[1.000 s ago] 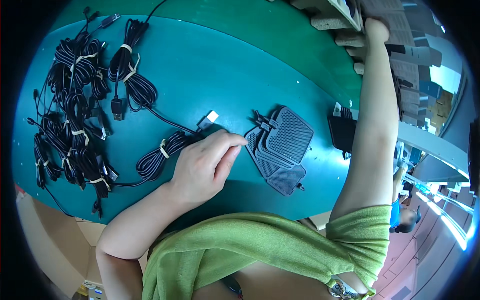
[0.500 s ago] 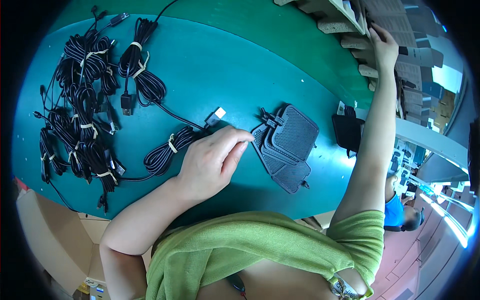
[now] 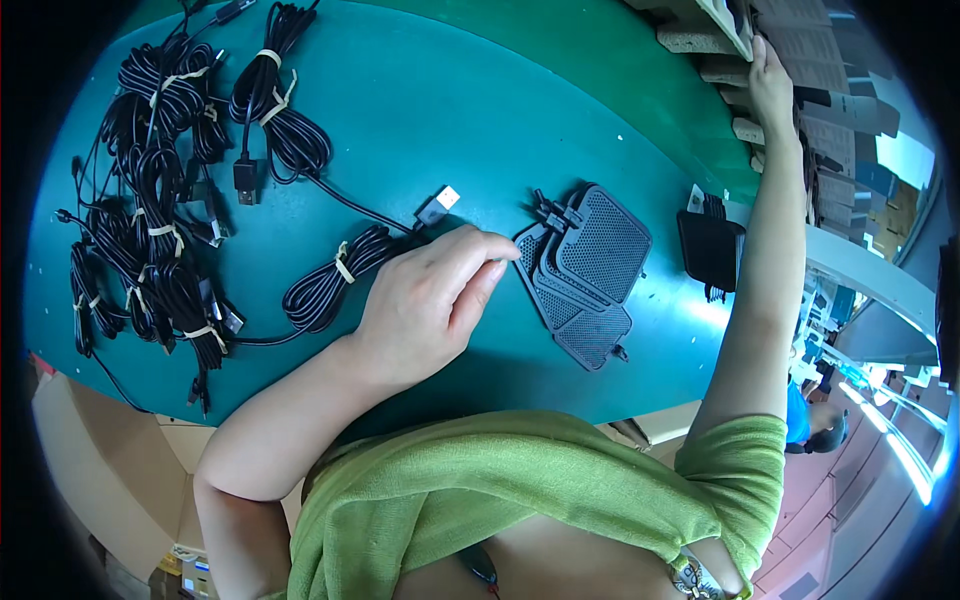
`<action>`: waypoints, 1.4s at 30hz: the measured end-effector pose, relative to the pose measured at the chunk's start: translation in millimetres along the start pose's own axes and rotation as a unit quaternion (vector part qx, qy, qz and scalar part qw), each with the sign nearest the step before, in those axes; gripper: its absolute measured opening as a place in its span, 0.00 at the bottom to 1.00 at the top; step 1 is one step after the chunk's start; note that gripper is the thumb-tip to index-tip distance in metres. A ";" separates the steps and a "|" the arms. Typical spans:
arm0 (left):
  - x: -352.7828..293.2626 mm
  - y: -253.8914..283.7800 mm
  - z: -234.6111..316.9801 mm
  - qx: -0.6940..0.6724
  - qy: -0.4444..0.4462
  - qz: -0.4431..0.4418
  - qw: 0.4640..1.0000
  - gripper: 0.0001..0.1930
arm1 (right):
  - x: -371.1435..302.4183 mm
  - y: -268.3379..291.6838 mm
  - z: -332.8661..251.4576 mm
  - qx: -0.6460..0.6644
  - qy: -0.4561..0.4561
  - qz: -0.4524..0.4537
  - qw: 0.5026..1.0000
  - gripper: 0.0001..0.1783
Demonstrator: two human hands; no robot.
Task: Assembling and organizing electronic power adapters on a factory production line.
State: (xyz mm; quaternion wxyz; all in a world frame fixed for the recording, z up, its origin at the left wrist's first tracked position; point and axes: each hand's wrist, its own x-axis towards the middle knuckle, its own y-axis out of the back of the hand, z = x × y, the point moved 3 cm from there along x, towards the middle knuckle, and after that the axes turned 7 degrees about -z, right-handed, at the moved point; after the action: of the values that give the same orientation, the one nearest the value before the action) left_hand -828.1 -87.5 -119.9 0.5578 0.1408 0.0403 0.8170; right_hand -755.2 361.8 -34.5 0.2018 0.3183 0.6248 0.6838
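My left hand (image 3: 428, 295) rests low over the green table, fingers curled and thumb close to the index finger. Its fingertips are at the left edge of a stack of dark perforated plates (image 3: 600, 245) with small clips; whether something small is pinched there is hidden. Just behind this hand lies a coiled black USB cable (image 3: 340, 278) tied with a pale band, its metal plug (image 3: 440, 205) pointing up and right. My right hand (image 3: 770, 90) reaches far to the upper right, against a pale-edged tray (image 3: 735, 25). Its fingers are together, and what they hold is hidden.
Many tied black cables (image 3: 160, 200) lie heaped on the left of the table (image 3: 450, 110). A black flat piece with a coiled cable (image 3: 710, 250) sits near my right forearm. Moulded cardboard trays (image 3: 690, 38) line the upper right. A co-worker (image 3: 815, 420) is at the far right.
The view has shifted slightly. My right hand's fingers, spread at the trays before, have come together, and the hand has moved a little farther up. My left hand stays beside the perforated plates.
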 end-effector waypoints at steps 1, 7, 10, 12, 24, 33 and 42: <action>1.1 -1.3 -0.1 -0.001 -0.003 0.001 1.000 0.06 | 8.4 -1.2 15.7 0.000 -0.003 0.001 1.000 0.29; -2.3 1.7 3.9 0.028 0.010 -0.005 1.000 0.05 | 18.5 -1.4 -2.1 0.173 -0.069 -0.076 0.980 0.25; 2.4 -3.1 4.4 0.023 -0.008 -0.014 1.000 0.05 | 33.3 -16.4 58.7 0.140 -0.037 -0.050 0.988 0.30; 1.2 -4.3 -2.8 -0.012 0.011 -0.019 1.000 0.05 | 13.1 -21.9 41.5 -0.406 0.164 0.069 0.896 0.22; -6.0 0.1 -3.2 0.021 -0.030 -0.009 0.999 0.07 | -251.0 39.1 -183.0 0.048 0.281 -0.203 0.937 0.40; -6.5 -0.3 17.9 0.113 -0.018 -0.077 0.990 0.25 | -276.9 54.3 -199.7 0.110 0.270 -0.216 0.932 0.33; -6.1 3.0 0.0 -0.189 0.104 -0.067 0.974 0.08 | -247.4 69.2 -205.6 0.543 0.231 -0.267 0.762 0.19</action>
State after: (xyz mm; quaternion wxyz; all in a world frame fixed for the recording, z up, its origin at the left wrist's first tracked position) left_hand -828.8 -94.2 -120.3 0.6205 -0.0559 -0.0473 0.7808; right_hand -710.9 36.3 -15.2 0.0191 0.0272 0.9790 0.2010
